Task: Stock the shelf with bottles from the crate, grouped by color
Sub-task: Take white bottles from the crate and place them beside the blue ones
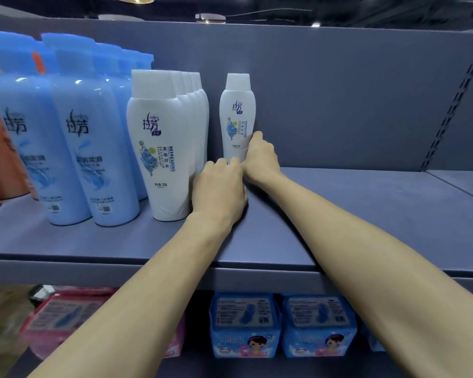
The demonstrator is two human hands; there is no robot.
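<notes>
White bottle (pixel 236 115), upright, blue-flowered label: right grip (pixel 260 156) curls round it; left grip (pixel 219 186) curled, unclear.

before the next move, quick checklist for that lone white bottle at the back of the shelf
1. Colour group: white bottle stands beside the white row, right of the blue bottles: ok.
2. Upright, label facing front: ok.
3. Grip: right hand fingers curl round its lower side: ok.
4. Left hand at its base, hold unclear: cannot tell.
5. Closed up to the row: a gap remains: not ok.
6. Room on the shelf to the right: ok.
</notes>
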